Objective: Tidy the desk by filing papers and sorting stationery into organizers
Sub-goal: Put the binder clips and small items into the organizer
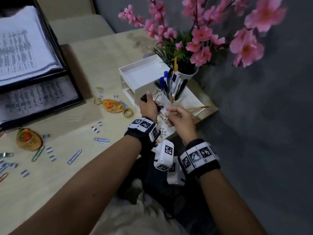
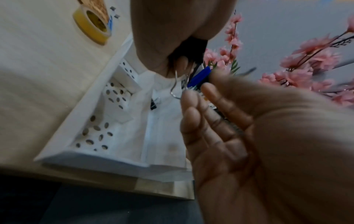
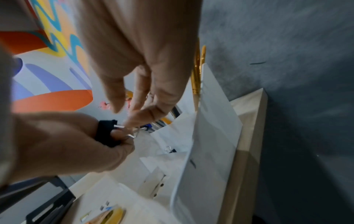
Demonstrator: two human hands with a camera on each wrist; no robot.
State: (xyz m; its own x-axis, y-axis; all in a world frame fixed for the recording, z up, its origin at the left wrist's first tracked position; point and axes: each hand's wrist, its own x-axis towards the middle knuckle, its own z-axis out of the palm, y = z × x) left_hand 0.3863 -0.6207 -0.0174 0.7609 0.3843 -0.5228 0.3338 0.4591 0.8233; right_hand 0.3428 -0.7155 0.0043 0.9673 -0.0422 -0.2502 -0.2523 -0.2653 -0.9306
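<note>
From the head view, the left hand [image 1: 149, 106] grips a black binder clip [image 1: 158, 106] at frame centre, above the white organizer [image 1: 144, 73], whose pens [image 1: 169, 82] are already sorted. The right hand [image 1: 179, 119] meets it, fingers half curled; whether its grip holds the clip's wire I cannot tell. Papers fill the black tray [image 1: 64, 70] at upper left. Paper clips [image 1: 74, 156], staples [image 1: 95, 129], tape [image 1: 127, 113] and keychains [image 1: 28, 139] still litter the table [image 1: 101, 53], so I judge much is left.

The left wrist view shows a small clip [image 2: 154, 104] already inside the organizer.

The right wrist view shows the binder clip [image 3: 106, 133] pinched at centre.
</note>
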